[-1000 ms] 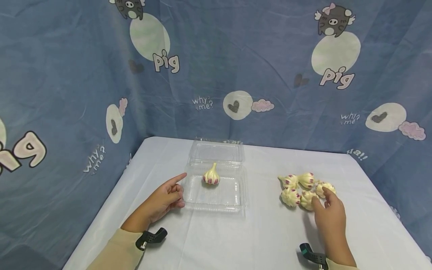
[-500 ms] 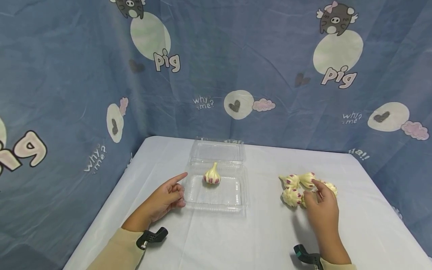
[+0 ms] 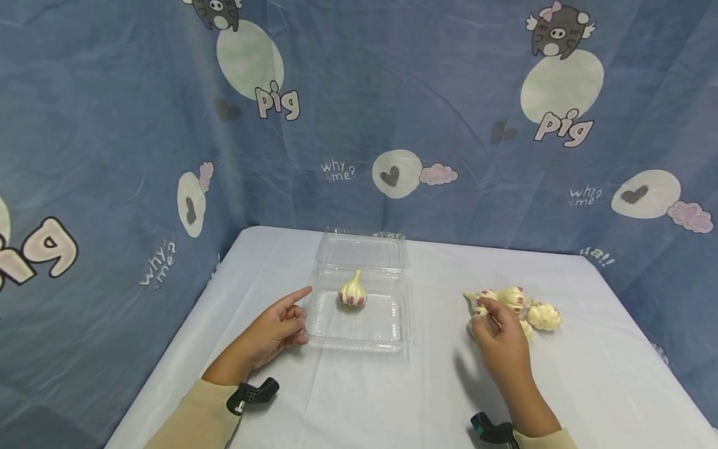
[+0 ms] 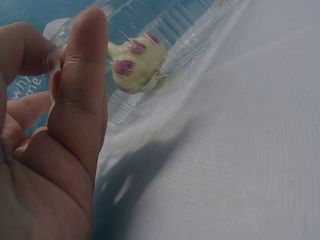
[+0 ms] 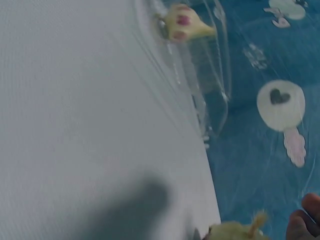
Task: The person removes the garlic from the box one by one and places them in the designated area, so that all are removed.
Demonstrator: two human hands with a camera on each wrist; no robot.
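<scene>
My left hand (image 3: 271, 337) rests against the left side of a clear plastic clamshell container (image 3: 387, 344). Its index finger is straight along the edge; a straight finger also overlaps the plastic in the left wrist view. One garlic bulb (image 3: 352, 292) sits inside the container, stem pointing away. Over on the right, my right hand (image 3: 505, 346) hovers low above loose bulbs, thumb and index finger apart. A bulb with a short stem (image 5: 232, 231) lies near those fingers in the right wrist view. My right hand partly hides several bulbs, including the left front one.
Other garlic bulbs cluster on the white-covered table (image 3: 432, 386), among them a back bulb (image 3: 512, 298) and a right one (image 3: 543, 316). The container's open lid (image 3: 360, 252) lies towards the back. A blue printed curtain (image 3: 314, 106) rises behind the table.
My right hand has moved left over the garlic cluster, uncovering the right bulb and covering the left front one. My left hand and the container have stayed in place.
</scene>
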